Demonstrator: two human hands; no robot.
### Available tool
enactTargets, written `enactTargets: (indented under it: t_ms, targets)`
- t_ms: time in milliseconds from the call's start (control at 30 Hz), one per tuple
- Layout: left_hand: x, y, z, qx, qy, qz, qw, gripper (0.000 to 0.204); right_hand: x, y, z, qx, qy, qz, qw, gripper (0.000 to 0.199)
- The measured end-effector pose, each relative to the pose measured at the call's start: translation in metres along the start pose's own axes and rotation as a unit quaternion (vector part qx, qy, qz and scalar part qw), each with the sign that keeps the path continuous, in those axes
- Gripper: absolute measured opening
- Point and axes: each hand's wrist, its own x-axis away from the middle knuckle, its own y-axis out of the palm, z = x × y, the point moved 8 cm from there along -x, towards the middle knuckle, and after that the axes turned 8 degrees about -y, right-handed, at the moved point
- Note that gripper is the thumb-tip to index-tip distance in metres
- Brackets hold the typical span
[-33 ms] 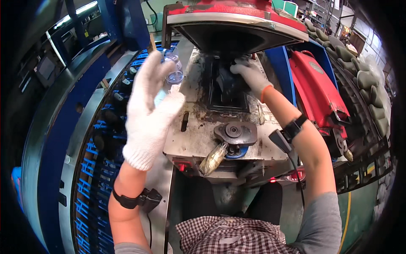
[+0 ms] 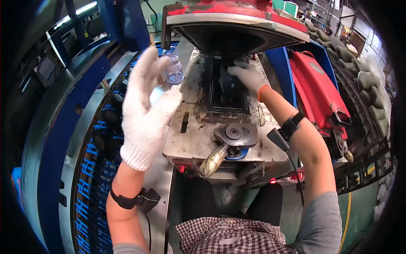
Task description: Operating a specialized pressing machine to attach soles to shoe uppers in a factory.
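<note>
Near the far end of the stained metal surface [image 2: 177, 146], black rectangular frame [image 2: 229, 107] lies flat, long sides running away from the person, near side well back from the surface's near edge. Dark glossy piece [image 2: 228, 86] inside it, outline lost in shadow and blur. Right hand [image 2: 248, 77], white-gloved, comes in over the frame's right side, thumb pointing left, fingers bent; cannot tell if it grips the dark piece or only hovers over it. Orange band [image 2: 264, 92] at that wrist, black strap [image 2: 292, 126] further up the forearm.

Left hand [image 2: 146, 108], also white-gloved, is raised beside the surface's left edge, wide, thumb spread well apart from the fingers. Black strap with a small box [image 2: 146, 200] on its forearm. Just beyond its fingers, near the surface's far left corner: clear plastic container [image 2: 174, 74], upright, bluish at the bottom.

Red press head [image 2: 241, 21], dark underside, overhangs the surface's far end, above the frame. Close to the near edge, right of centre: dark metal fitting [image 2: 234, 133] with a round boss; wrapped handle [image 2: 213, 161] sticks out over that edge. Red cover [image 2: 317, 91] stands off the right edge.
</note>
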Motion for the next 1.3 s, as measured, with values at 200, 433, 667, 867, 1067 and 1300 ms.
enactTargets:
  t_ms: [200,433,667,867,1067,1300]
  targets:
    - [-0.024,-0.009,0.019,-0.107,0.156,0.086,0.978,0.073,0.008,0.067,-0.04,0.435,-0.027,-0.092,0.895,0.088]
    - [-0.127,0.059,0.066,-0.344,0.208,0.086,0.911,0.051,0.025,0.039,-0.03,0.396,-0.037,-0.123,0.909,0.091]
    - [-0.192,0.137,0.078,-0.582,0.184,-0.157,0.776,0.042,0.14,0.009,-0.124,0.255,-0.312,-0.004,0.915,0.036]
    - [-0.184,0.152,0.047,-0.611,0.278,-0.226,0.706,0.042,0.274,0.028,-0.08,-0.151,-0.118,-0.157,0.969,0.022]
    - [-0.116,0.155,-0.037,-0.407,-0.152,-0.392,0.811,0.046,0.323,0.11,-0.022,-0.38,0.169,-0.277,0.866,0.071]
    - [-0.039,0.144,-0.112,-0.522,-0.054,-0.393,0.755,0.057,0.301,0.167,-0.067,-0.676,0.165,-0.247,0.675,0.068]
